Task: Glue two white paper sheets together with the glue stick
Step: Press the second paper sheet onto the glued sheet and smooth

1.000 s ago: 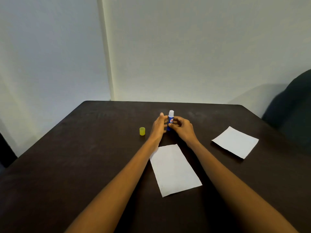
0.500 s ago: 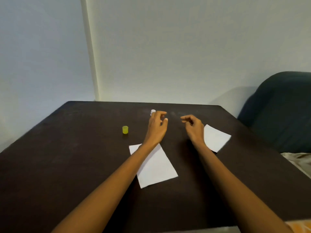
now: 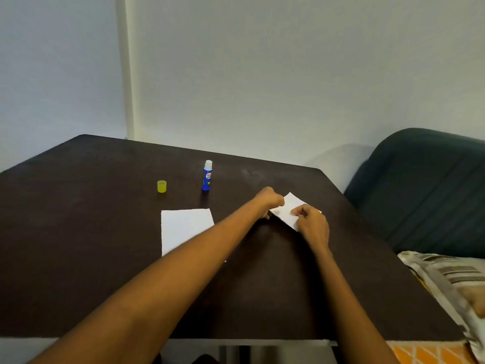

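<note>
Both my hands have left the glue stick (image 3: 207, 176), now standing alone at centre frame; left grip (image 3: 270, 199) and right grip (image 3: 312, 222) pinch the right paper sheet (image 3: 287, 210).

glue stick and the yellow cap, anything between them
Nothing: in the head view only bare dark table separates the upright glue stick from the yellow cap.

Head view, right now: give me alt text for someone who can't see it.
Both hands hold the smaller white paper sheet at the right of a dark table, the left hand at its left edge and the right hand at its near edge. A larger white sheet lies flat to the left; behind it an uncapped blue glue stick stands upright beside its yellow cap.
</note>
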The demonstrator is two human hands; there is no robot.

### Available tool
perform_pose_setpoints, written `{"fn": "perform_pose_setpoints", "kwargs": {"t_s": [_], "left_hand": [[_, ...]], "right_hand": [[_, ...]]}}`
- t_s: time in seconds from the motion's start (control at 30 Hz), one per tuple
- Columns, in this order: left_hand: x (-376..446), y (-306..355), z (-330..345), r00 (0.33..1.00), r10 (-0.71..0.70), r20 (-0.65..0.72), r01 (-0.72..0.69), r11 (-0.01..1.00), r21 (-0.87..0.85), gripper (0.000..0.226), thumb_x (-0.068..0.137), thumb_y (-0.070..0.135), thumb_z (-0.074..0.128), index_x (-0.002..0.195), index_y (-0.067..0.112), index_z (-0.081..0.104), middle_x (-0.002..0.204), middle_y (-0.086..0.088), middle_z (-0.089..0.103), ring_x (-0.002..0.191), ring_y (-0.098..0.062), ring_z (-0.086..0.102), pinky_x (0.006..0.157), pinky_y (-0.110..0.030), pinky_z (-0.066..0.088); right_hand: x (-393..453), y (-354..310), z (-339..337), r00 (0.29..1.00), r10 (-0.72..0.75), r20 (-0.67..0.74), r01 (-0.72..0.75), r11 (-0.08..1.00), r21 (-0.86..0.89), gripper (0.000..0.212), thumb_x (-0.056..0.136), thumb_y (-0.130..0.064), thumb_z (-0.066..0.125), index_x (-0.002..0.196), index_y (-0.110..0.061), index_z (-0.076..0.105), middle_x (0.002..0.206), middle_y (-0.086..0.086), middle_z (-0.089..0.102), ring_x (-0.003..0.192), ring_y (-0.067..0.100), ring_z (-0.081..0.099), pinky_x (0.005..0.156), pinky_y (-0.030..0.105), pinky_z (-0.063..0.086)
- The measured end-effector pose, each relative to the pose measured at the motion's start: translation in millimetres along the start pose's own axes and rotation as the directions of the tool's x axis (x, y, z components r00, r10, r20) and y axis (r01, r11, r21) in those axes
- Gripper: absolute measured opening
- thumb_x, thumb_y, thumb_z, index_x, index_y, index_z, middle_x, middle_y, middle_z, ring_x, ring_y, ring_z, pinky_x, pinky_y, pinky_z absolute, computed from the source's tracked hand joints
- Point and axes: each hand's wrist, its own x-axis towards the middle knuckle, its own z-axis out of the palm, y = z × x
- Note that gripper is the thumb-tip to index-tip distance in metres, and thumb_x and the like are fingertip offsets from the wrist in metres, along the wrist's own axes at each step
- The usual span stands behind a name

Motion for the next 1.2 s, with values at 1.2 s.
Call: {"fn": "perform_pose_setpoints", "kwargs": {"t_s": [1.2], "left_hand": [[-110,-98,-183,0.993,0.086,-0.078,-0.107,0.937,-0.334,0.025,0.085,0.020,0.065,0.103,0.004,0.065,0.093,-0.010,0.068,0.073,-0.018,0.066,0.061,-0.025,0.058]], "right_hand": [[-69,-150,12,0.934,-0.342,0.101,0.315,0.924,0.216,0.019,0.094,-0.022,0.048,0.085,-0.019,0.064,0.081,-0.006,0.063,0.071,0.007,0.056,0.057,0.018,0.039]]}}
